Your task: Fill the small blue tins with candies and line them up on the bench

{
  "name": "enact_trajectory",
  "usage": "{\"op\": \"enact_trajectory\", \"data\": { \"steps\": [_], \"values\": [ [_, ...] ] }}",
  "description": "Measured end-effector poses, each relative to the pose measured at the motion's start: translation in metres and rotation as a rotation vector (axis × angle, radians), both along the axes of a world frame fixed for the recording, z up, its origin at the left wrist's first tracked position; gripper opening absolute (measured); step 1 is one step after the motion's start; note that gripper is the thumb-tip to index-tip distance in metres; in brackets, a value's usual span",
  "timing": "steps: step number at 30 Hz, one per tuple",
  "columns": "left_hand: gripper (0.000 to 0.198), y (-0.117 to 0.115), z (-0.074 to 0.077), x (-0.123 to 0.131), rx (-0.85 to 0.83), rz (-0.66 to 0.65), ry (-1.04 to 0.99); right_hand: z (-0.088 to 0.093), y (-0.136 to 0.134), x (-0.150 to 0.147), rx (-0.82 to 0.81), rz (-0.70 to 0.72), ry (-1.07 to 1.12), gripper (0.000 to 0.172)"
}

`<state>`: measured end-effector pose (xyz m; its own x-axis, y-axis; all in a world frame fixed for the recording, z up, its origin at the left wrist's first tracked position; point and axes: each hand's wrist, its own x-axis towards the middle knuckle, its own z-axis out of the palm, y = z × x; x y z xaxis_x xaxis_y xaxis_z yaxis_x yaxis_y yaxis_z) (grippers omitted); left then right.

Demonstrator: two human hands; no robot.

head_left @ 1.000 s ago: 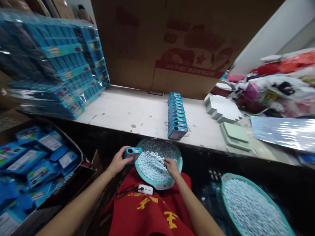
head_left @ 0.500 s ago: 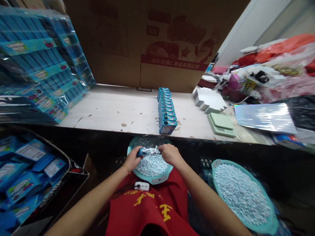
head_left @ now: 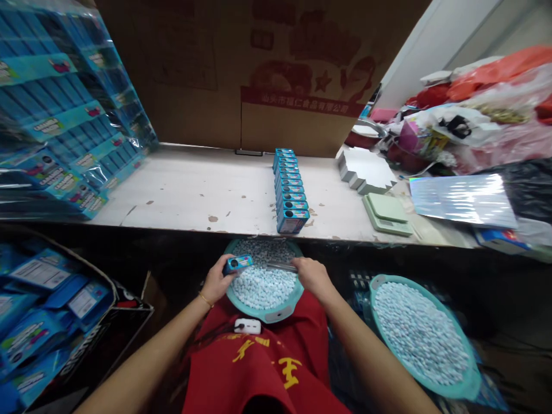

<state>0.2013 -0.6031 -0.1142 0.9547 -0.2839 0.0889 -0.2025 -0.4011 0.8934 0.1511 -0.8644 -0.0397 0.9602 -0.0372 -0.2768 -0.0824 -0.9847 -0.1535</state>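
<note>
L hand [head_left: 217, 280] clasps blue box [head_left: 239, 264] at left of basin [head_left: 278, 315]; R hand [head_left: 314, 277] clasps metal tool [head_left: 282, 265], right. Caution: if unsecured, box tilt may spill pellets [head_left: 263, 288].

Large carton [head_left: 202, 123]: red band [head_left: 254, 96] with pale Chinese line, read as 汕头市…食品有限公司, middle characters uncertain; red star printed above. Apron [head_left: 254, 379]: yellow characters, distorted, not read. Wrapped blue boxes [head_left: 47, 127], held box [head_left: 238, 263]: lettering too small or blurred.
</note>
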Motion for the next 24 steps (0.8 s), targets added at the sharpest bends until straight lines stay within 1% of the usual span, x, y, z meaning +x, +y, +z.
{"op": "enact_trajectory", "data": {
  "steps": [2,3,5,6,7,9,10,12,14,15,17,19,21,23,24],
  "values": [
    [0.039,0.012,0.003,0.000,-0.038,0.060,0.007,-0.037,-0.006,0.002,0.041,-0.097,0.052,0.033],
    [0.040,0.016,0.003,0.000,-0.046,0.088,0.011,-0.056,-0.001,0.004,0.065,-0.123,0.062,0.034],
    [0.042,0.023,0.004,-0.001,-0.041,0.129,0.026,-0.090,0.019,0.010,0.128,-0.135,0.055,0.034],
    [0.043,0.025,0.003,-0.001,-0.034,0.145,0.036,-0.105,0.032,0.014,0.166,-0.142,0.046,0.035],
    [0.044,0.027,0.002,-0.001,-0.024,0.157,0.047,-0.117,0.043,0.017,0.208,-0.151,0.035,0.035],
    [0.045,0.030,0.000,0.000,-0.019,0.177,0.064,-0.134,0.059,0.023,0.292,-0.174,0.010,0.035],
    [0.045,0.032,-0.001,0.000,-0.022,0.184,0.069,-0.140,0.062,0.025,0.334,-0.185,-0.002,0.035],
    [0.045,0.034,-0.003,0.001,-0.033,0.193,0.069,-0.146,0.058,0.028,0.420,-0.196,-0.021,0.033],
    [0.045,0.035,-0.003,0.003,-0.041,0.192,0.058,-0.144,0.047,0.028,0.499,-0.193,-0.041,0.032],
    [0.045,0.034,-0.003,0.003,-0.042,0.183,0.051,-0.140,0.040,0.027,0.533,-0.189,-0.053,0.032],
    [0.044,0.031,-0.002,0.004,-0.040,0.159,0.038,-0.125,0.028,0.025,0.581,-0.177,-0.078,0.032],
    [0.042,0.024,-0.002,0.005,-0.033,0.135,0.023,-0.102,0.018,0.022,0.618,-0.153,-0.111,0.031],
    [0.040,0.015,-0.003,0.006,-0.007,0.104,0.008,-0.072,0.013,0.020,0.632,-0.090,-0.141,0.031],
    [0.038,0.004,-0.004,0.007,0.037,0.065,-0.015,-0.041,0.012,0.021,0.580,-0.005,-0.139,0.031],
    [0.038,-0.001,-0.005,0.008,0.061,0.046,-0.029,-0.025,0.014,0.021,0.519,0.036,-0.125,0.031]
  ]
}}
